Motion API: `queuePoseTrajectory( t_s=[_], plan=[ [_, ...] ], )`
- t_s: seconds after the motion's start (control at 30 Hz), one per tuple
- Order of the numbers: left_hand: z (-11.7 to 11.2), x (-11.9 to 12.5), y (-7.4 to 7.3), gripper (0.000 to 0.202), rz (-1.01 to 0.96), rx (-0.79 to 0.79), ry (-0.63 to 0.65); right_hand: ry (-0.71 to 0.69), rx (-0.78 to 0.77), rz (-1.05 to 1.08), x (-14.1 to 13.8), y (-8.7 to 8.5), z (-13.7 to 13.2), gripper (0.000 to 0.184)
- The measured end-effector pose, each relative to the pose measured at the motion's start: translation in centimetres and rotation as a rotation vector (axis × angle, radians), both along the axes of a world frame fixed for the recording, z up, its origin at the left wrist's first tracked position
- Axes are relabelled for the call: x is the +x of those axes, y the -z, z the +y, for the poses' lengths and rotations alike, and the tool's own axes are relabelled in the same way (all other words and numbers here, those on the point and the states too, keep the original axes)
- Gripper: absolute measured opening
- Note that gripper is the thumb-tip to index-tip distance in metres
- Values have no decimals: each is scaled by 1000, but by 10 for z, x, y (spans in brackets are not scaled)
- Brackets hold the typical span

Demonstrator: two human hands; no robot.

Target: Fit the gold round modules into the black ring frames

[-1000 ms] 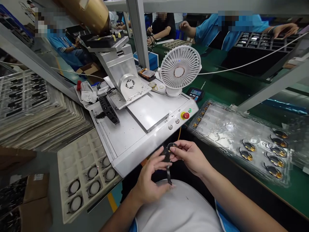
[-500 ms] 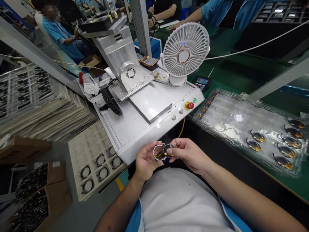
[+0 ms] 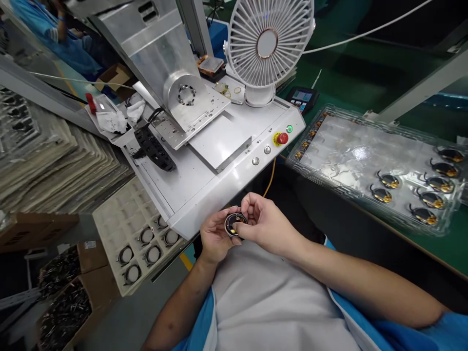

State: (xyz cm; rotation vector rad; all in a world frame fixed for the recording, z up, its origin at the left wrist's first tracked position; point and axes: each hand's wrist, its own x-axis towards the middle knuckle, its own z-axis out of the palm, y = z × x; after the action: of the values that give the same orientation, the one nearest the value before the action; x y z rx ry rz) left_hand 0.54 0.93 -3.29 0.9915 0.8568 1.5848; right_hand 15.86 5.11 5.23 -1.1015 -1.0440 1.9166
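My left hand [image 3: 213, 236] is closed around the edge of a round metal watch case [image 3: 226, 230], holding it in front of my body. Inside the case's rim sits a black disc-shaped watch module [image 3: 231, 221] with gold-coloured patches. My right hand [image 3: 269, 225] has its thumb on the disc's face and its curled fingers at the far right rim. Both hands meet at this one part, just off the front edge of the white machine [image 3: 204, 214]. The underside of the case is hidden by my left fingers.
At left, a pale tray [image 3: 109, 219] carries several ring-shaped cases. A clear plastic tray [image 3: 351, 146] at right holds several black-and-gold modules. On the machine stand a white fan [image 3: 268, 44], a metal fixture [image 3: 161, 63] and a red emergency button [image 3: 282, 138]. Cardboard boxes [image 3: 100, 278] lie lower left.
The black disc, held beside the open case before, now lies within its rim. My right hand has shifted left over it. The view has tilted downward and nearer the machine.
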Motion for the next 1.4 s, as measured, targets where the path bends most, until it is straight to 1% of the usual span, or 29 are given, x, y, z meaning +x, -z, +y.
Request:
queuePoseTrajectory(
  t_s=[0.1, 0.37, 0.5, 0.6, 0.7, 0.77, 0.87, 0.93, 0.97, 1.03, 1.1, 1.17, 1.23, 1.33, 1.4],
  plan=[
    [1, -1, 1, 59, 0, -23, -26, -12, -3, 7, -1, 1, 0, 30],
    [-1, -2, 4, 61, 4, -1, -19, -24, 14, 16, -1, 0, 1, 29],
    [-3, -3, 5, 61, 28, -51, -33, -11, -8, 46, -1, 0, 0, 30],
    [-2, -3, 7, 61, 40, -61, -48, -10, -44, 105, -3, 3, 2, 33],
    [-3, -1, 8, 61, 56, -52, -74, -21, -94, 169, -2, 8, 6, 39],
    [-6, 1, 7, 61, 67, -43, -70, -40, -123, 134, 1, 10, 7, 45],
    [-12, 6, 7, 62, 124, -44, -28, -155, -136, 4, 12, 18, 6, 48],
    [-12, 10, 9, 60, 183, -23, 8, -256, -130, -30, 19, 28, 6, 48],
    [-11, 12, 9, 61, 210, 4, 20, -284, -133, -26, 22, 34, 6, 49],
    [-9, 15, 9, 62, 253, 59, 24, -288, -155, 8, 26, 44, 5, 51],
    [-8, 18, 5, 62, 286, 87, 9, -256, -177, 61, 26, 50, 3, 55],
    [-8, 19, 0, 57, 303, 94, 5, -237, -185, 119, 24, 50, 0, 55],
    [-8, 19, -4, 54, 289, 113, -4, -225, -174, 145, 19, 47, -1, 56],
    [-6, 18, -5, 59, 216, 158, -55, -196, -144, 129, 12, 41, 2, 61],
    [-5, 17, -6, 60, 146, 130, -89, -205, -108, 81, 8, 37, 6, 63]
  ],
)
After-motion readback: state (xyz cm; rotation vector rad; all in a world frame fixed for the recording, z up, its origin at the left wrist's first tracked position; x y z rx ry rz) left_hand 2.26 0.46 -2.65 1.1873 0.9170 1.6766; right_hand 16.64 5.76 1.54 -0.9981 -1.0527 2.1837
